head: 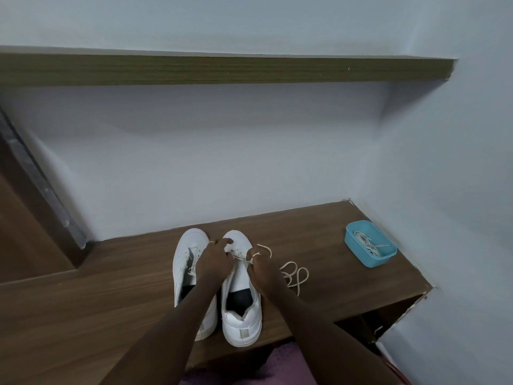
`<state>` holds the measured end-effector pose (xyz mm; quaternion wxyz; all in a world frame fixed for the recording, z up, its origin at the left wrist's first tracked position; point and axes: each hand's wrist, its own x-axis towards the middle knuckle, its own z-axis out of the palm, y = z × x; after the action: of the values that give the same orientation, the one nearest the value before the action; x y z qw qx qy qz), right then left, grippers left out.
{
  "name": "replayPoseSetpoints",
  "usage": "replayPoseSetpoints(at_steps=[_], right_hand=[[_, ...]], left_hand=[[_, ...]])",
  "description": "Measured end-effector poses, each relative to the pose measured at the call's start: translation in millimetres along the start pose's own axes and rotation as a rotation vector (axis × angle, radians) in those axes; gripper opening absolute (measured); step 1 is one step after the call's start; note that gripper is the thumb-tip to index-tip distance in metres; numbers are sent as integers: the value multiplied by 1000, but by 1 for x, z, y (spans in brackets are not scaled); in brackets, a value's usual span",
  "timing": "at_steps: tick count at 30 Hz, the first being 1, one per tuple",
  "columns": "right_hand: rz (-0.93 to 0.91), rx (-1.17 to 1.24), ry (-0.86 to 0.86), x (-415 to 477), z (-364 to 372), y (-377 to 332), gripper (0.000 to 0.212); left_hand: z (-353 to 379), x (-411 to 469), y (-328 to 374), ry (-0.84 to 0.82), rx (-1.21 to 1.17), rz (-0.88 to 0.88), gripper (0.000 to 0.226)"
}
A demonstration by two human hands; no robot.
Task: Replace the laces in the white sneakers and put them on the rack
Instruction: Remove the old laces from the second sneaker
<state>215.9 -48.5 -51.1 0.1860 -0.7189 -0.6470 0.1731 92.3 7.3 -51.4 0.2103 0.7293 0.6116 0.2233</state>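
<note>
Sneakers: left sneaker [188, 262] and right sneaker [241, 320] stand side by side on the wooden bench [111, 287].
Left hand [213, 262]: fingers curl over the right sneaker's forefoot, holding it.
Right hand [262, 269]: fingertips pinch the cream lace [297, 270] at the eyelets; the rest trails beside the shoe.
Blue tub [352, 240]: holds more laces, well apart.
Progress: seemingly early, with neither shoe laced nor racked.

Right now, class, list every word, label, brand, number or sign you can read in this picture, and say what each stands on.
None can be read.
White sneakers: no legible brand; the heel tabs are too blurred to tell.
Blue tub: no label shows.
Wooden shelf and bench: no writing shows.
</note>
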Motion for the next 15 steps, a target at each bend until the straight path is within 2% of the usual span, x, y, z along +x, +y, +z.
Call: replayPoseSetpoints(at_steps=[2, 4, 9, 12, 15], right_hand=[[-35, -7, -5, 1, 0, 1, 32], [-63, -27, -19, 1, -2, 1, 32], [-50, -22, -18, 2, -4, 3, 25], [-34, -18, -10, 0, -6, 2, 20], [-37, -12, 1, -2, -6, 4, 18]], left_hand=[[2, 0, 4, -32, 225, 115, 31], [4, 0, 9, -40, 400, 139, 29], [7, -4, 17, 41, 521, 81, 29], [-2, -4, 15, 116, 303, -73, 26], [-18, -3, 4, 294, -126, -354, 23]])
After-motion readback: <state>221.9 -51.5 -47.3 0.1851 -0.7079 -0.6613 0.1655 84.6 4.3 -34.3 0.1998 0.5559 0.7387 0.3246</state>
